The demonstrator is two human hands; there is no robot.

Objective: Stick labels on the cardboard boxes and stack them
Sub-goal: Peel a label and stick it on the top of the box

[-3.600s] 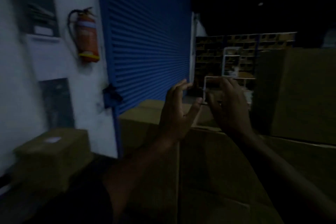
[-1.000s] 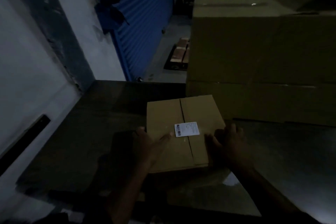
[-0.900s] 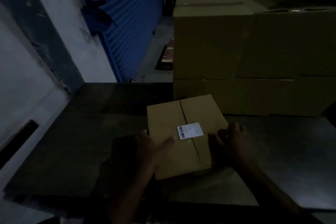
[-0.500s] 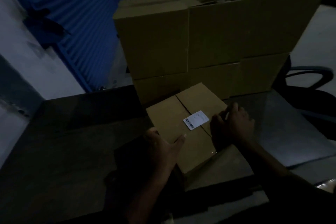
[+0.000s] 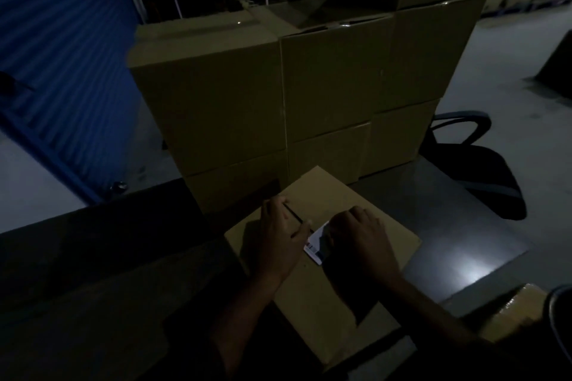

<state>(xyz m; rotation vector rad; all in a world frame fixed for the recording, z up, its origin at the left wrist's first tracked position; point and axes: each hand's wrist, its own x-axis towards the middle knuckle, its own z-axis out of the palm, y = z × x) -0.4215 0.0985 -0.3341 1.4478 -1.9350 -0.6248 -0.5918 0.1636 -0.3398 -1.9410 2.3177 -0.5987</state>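
Both forearms are bare from wrist to elbow, with no watch, band or glove showing on either. The left hand (image 5: 278, 241) and right hand (image 5: 360, 244) carry no rings that the dim light shows. Any sleeves near the bottom edge are lost in shadow.

Two hands (image 5: 278, 244), one label (image 5: 315, 244), one chair (image 5: 483, 170).

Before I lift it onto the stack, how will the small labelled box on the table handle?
The small box is flat and low, so it is unlikely to tip. Its cardboard faces look crisp, so probably stiff enough for a two-handed lift. The table looks glossy, so it may slide when pushed; the weight cannot be judged.
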